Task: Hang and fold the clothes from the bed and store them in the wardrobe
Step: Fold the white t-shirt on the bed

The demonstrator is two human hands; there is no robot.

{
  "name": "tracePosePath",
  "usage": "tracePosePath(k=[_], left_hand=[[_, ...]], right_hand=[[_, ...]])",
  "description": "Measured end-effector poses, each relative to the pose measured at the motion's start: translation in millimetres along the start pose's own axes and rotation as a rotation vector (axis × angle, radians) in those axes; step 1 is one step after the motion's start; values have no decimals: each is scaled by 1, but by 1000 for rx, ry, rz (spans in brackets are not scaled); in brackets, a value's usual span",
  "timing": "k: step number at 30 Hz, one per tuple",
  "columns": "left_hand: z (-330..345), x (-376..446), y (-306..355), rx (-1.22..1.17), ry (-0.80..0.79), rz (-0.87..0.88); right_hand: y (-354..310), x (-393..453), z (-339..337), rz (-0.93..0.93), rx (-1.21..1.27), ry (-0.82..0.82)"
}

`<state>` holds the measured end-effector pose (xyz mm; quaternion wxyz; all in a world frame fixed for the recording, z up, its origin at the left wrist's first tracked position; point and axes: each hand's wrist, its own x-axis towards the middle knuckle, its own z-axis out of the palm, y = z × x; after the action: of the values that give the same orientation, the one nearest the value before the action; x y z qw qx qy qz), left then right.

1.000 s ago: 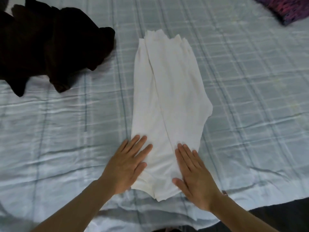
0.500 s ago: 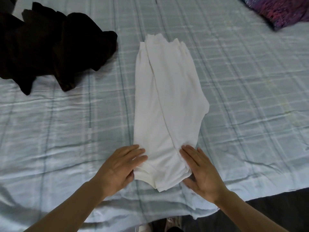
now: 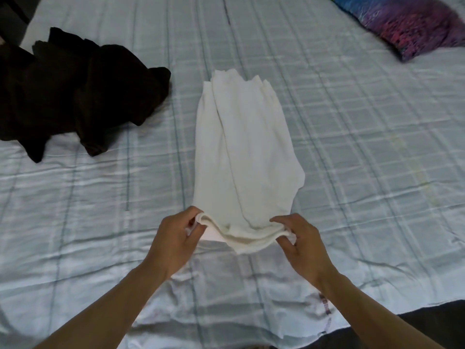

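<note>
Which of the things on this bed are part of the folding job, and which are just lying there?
In the job:
white garment, its near edge pinched by the left hand and right hand
dark clothes, unfolded

Lying about:
purple pillow
checked bedsheet

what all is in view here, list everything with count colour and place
white garment: 1, white, folded into a long strip on the middle of the bed, near end lifted by both hands
dark clothes: 1 heap, black or very dark brown, on the bed at the far left; how many pieces cannot be told
bedsheet: 1, pale blue with a check pattern, wrinkled, covers the bed
pillow: 1, purple, pink and blue pattern, far right corner of the bed, partly cut off
dark floor: 1 patch, near right, past the bed's edge
left hand: 1, pinches the near left corner of the white garment
right hand: 1, pinches the near right corner of the white garment
</note>
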<state>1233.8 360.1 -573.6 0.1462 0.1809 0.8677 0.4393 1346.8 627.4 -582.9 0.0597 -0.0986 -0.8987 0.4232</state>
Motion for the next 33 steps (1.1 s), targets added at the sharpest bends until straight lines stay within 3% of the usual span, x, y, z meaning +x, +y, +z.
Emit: tracePosePath(k=[4, 11, 14, 26, 33], left_hand=[[-5, 31, 19, -117, 60, -114], [-20, 89, 49, -354, 89, -260], [-21, 112, 49, -441, 68, -237], [-27, 241, 29, -400, 176, -115], [-40, 302, 27, -430, 193, -113]], right_hand=[[-10, 35, -14, 186, 175, 63], [-9, 98, -32, 314, 179, 155], [-8, 124, -33, 345, 210, 175], [-12, 248, -44, 316, 36, 236], [-16, 309, -45, 298, 131, 259]])
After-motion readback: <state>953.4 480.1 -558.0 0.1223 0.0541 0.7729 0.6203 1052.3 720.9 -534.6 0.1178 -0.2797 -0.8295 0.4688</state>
